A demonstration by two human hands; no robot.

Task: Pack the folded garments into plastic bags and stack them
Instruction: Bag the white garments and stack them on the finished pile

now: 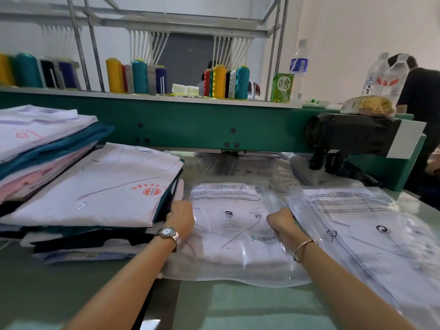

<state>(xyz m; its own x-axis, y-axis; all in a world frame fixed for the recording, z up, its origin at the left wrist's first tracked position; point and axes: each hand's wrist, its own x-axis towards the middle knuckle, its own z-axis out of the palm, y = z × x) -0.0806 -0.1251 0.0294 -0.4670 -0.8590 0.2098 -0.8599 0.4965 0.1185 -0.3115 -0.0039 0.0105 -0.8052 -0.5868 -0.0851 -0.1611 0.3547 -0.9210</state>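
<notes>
A folded white garment lies inside a clear printed plastic bag (234, 225) on the green table (238, 306), in the middle. My left hand (181, 219) grips the bag's left edge with curled fingers. At the bag's right edge, my right hand (282, 225) does the same. To the right lies a stack of bagged white garments (371, 232), tilted toward me. On the left sit stacks of unbagged folded garments (95, 189), the top one white with a red logo.
A taller pile of white, teal and pink garments (35, 144) stands at far left. The green embroidery machine beam (190, 125) with a black motor (352, 134) crosses behind. Thread cones (140, 77), bottles (298, 65) and a person (421, 96) are beyond.
</notes>
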